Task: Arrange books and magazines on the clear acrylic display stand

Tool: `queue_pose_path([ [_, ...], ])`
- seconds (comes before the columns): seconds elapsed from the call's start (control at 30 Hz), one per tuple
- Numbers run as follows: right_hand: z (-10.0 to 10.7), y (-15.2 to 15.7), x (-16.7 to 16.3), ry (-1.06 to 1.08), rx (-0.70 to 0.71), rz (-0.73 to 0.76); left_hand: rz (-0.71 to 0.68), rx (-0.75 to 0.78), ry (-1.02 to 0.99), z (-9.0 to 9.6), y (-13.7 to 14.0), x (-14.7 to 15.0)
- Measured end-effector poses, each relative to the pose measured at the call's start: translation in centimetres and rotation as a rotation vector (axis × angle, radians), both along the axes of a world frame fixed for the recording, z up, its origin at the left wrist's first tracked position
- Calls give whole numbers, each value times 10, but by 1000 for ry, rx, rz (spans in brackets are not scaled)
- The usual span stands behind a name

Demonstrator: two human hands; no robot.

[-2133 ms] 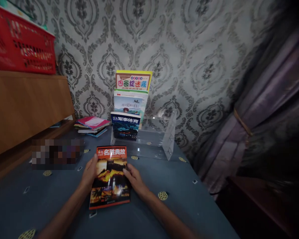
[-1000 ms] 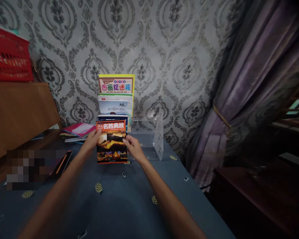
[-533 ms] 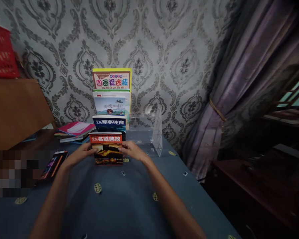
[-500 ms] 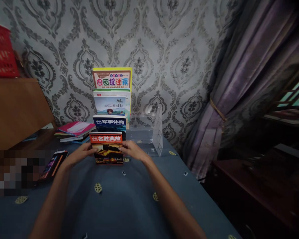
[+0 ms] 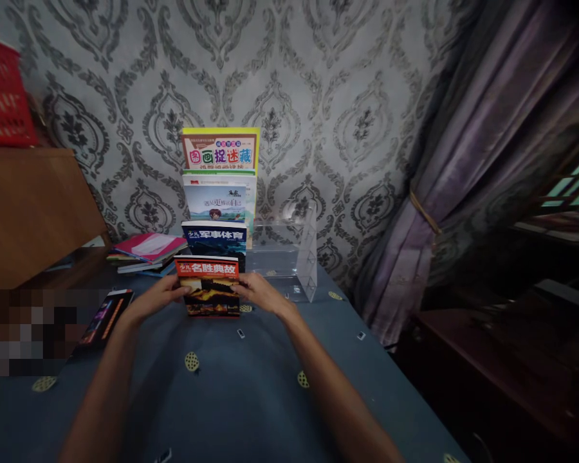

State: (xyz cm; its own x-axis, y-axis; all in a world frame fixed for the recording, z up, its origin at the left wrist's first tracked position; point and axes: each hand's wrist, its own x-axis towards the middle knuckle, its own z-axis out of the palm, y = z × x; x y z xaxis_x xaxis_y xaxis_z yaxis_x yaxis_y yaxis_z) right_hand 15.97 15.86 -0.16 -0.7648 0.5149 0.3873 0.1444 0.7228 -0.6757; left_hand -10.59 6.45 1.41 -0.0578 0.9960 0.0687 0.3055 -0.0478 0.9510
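Note:
A red-topped book (image 5: 211,289) with a golden picture on its cover stands upright at the front of a clear tiered rack (image 5: 306,257). My left hand (image 5: 161,297) grips its left edge, thumb on the cover. On the opposite edge my right hand (image 5: 260,292) holds it the same way; the fingers behind the book are hidden. Behind it, in rising steps, stand a dark blue book (image 5: 217,241), a light blue book (image 5: 215,200) and a taller yellow-edged book (image 5: 222,145). The right part of the rack shows bare transparent tiers.
Left of the rack lies a stack of books (image 5: 147,247) with a pink one on top. A dark book (image 5: 106,318) lies nearer, beside a blurred patch. A red basket (image 5: 4,93) sits on a wooden cabinet (image 5: 33,212). At right hangs a purple curtain (image 5: 415,193) past the table's edge.
The view has shifted very slightly. Both hands keep the same hold on the red-topped book, which shows no clear movement against the rack.

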Motion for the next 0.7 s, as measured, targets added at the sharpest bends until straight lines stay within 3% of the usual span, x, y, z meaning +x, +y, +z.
queue_pose_path([
  [0.23,1,0,0,-37,98,-104,25,-15,-20,2,3,2],
  [0.47,-1,-2,-2,18,-134,-31,70,-6,115,6,1,4],
  [0.7,10,-5,3,16,81,-165,171,83,159,18,-1,23],
])
